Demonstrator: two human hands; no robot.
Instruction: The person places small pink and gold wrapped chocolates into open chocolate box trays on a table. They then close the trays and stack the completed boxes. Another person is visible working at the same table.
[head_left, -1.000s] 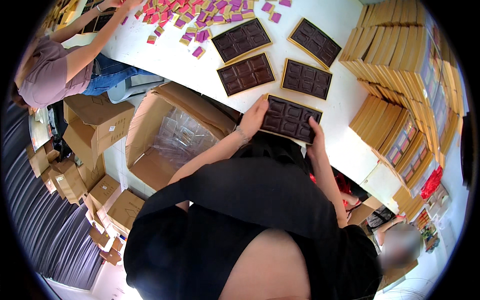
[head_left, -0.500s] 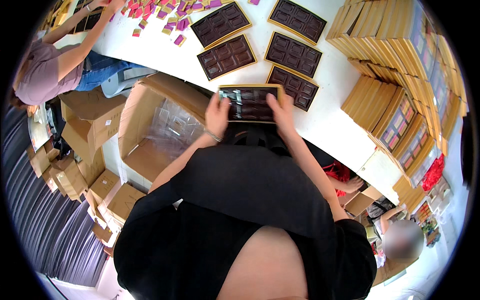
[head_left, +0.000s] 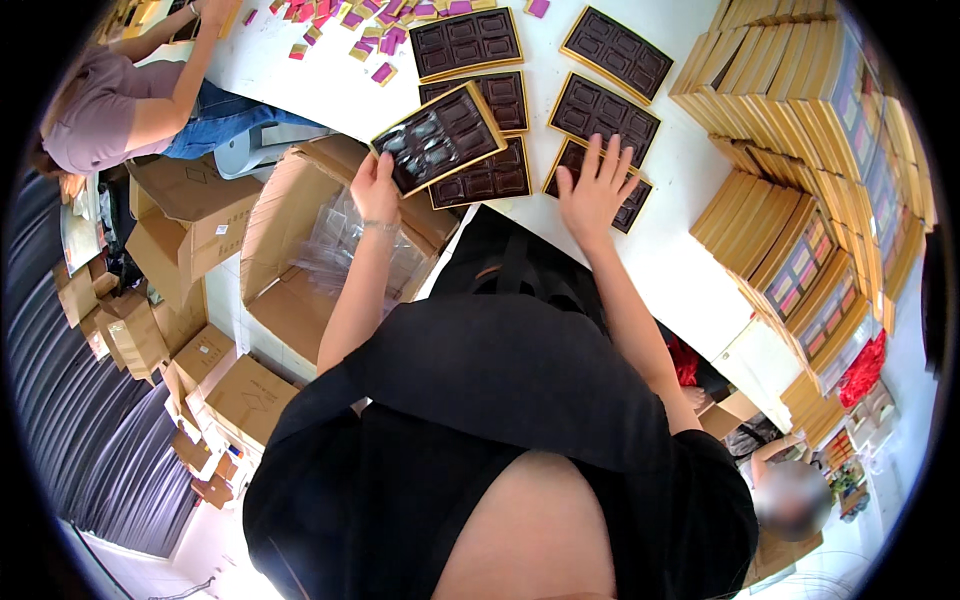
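Observation:
My left hand (head_left: pixel 375 188) grips the corner of a gold-edged box with a dark brown, shiny compartment tray (head_left: pixel 437 140). It is tilted above the left row of similar boxes. Partly covered by it are the row's middle box (head_left: pixel 508 98) and near box (head_left: pixel 497 172); the far box (head_left: pixel 466 44) shows fully. My right hand (head_left: pixel 595 195) has its fingers spread over the near box of the right row (head_left: pixel 632 205), hiding much of it; I cannot tell whether it presses on it. Beyond lie the right row's middle box (head_left: pixel 604 118) and far box (head_left: pixel 617 54).
Tall stacks of gold-edged boxes (head_left: pixel 765 205) stand on the white table (head_left: pixel 675 265) at right. Small pink, purple and gold pieces (head_left: pixel 385 35) lie scattered at far left. An open carton (head_left: pixel 275 245) with clear plastic sits left of me. A co-worker (head_left: pixel 120 105) reaches over the table.
Both hands held a box at the table's near edge; now my left hand holds one up at left. My right hand has gone to the right row. A third box now lies in the left row.

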